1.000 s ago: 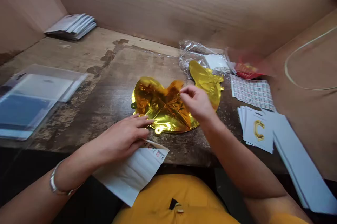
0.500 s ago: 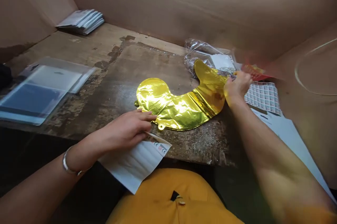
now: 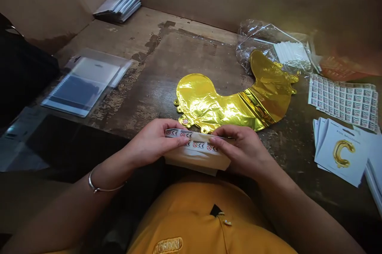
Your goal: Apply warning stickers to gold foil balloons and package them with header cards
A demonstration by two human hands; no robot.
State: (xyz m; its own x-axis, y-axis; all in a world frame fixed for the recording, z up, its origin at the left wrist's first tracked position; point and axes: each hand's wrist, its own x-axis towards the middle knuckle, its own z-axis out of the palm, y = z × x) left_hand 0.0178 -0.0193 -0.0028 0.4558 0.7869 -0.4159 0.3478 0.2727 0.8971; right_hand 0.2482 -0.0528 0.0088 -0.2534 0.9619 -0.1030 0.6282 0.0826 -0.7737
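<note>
My left hand and my right hand pinch a white sticker sheet between thumbs and fingers, one at each side. Small CE marks and red symbols run along its upper edge, and the sheet is bent just below them. Right beyond the hands, a flat gold foil balloon shaped like a C lies on the table. Its small tabs point toward the sheet, and one near my left hand bears a small pinkish mark. Whether my fingertips touch the balloon cannot be made out.
Clear plastic sleeves lie at left, a stack of packets in the back corner. At right are a clear bag of white straws, printed sticker sheets, and cards picturing a gold C. Panels enclose the back and left.
My right hand has come back from the balloon's far right end to the sticker sheet. My left hand has lifted the sheet, now held by both hands. The head view has shifted.
</note>
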